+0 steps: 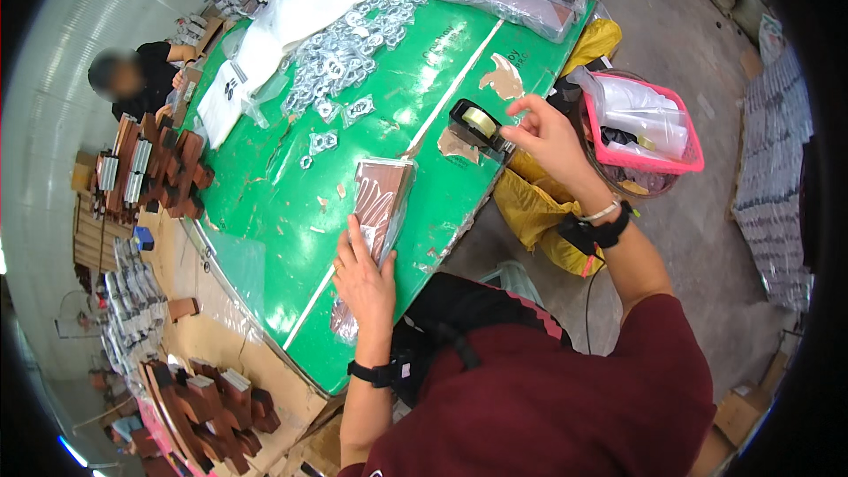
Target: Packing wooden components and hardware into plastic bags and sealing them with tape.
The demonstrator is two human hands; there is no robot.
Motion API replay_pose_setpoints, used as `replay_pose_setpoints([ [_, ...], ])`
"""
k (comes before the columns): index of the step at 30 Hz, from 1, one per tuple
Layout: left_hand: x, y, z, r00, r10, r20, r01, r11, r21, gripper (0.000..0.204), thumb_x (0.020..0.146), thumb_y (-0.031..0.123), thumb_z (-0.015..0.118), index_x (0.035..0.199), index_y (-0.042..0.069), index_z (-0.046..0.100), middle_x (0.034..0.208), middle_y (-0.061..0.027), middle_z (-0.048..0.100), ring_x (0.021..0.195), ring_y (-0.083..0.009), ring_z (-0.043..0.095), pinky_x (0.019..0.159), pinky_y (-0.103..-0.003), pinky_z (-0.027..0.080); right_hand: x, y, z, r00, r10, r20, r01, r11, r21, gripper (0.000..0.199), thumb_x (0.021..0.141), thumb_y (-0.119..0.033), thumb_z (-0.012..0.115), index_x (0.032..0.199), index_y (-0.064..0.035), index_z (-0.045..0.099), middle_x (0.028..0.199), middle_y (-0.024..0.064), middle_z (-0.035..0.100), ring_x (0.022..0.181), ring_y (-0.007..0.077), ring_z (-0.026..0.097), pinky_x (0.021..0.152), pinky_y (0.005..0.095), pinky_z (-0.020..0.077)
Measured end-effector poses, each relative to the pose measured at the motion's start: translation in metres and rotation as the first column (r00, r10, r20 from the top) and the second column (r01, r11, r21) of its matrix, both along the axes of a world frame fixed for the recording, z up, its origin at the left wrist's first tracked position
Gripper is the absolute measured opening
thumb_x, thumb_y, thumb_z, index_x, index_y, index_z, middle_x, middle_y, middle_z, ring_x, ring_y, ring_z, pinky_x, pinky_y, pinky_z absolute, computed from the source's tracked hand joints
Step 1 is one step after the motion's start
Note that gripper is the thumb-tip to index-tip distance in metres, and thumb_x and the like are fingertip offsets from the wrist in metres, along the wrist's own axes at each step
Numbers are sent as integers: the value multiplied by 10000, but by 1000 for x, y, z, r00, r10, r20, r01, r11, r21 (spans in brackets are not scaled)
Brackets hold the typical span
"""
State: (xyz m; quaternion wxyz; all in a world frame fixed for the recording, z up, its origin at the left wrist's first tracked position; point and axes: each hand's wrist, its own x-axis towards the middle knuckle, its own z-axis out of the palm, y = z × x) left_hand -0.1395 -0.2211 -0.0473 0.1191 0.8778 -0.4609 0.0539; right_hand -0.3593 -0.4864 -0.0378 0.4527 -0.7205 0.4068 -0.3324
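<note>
Under my left hand [364, 287] is a long brown wooden piece [382, 199] in a clear plastic bag, lying on the green table. The fingers of that hand are stretched out flat over the bag, and wavy light streaks show on its upper part. My right hand [546, 137] is beside a black tape dispenser [477, 124] with a pale roll of tape. Its fingers are bent close at the dispenser's near right end. Any strip of tape between them is too thin to make out.
Small bagged metal parts [340, 53] lie heaped near white plastic sheets [283, 18]. Bagged pieces [503, 4] are stacked at the far edge. A pink basket [698, 159] stands right of the table. Across the table, a person [132, 79] works beside stacked wooden pieces [155, 163].
</note>
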Motion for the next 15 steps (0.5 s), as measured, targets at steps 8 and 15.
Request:
replay_pose_setpoints([
  [8,4,2,-4,1000,-6,13,5,1000,6,1024,797,248,846,1637,141,270,1446,-168,522,1144,-365,586,939,-463,476,-45,12,-43,948,88,306,-189,929,318,188,981,-159,701,1115,-35,654,898,-51,625,803,14,538,697,200,420],
  [15,-3,0,2,1000,-5,-14,5,1000,4,979,818,209,821,1630,126,281,1424,-186,534,1151,-390,593,969,-459,481,-39,15,-68,912,-31,408,-146,907,394,136,968,-140,721,1049,-44,671,913,-74,627,839,10,561,762,176,438],
])
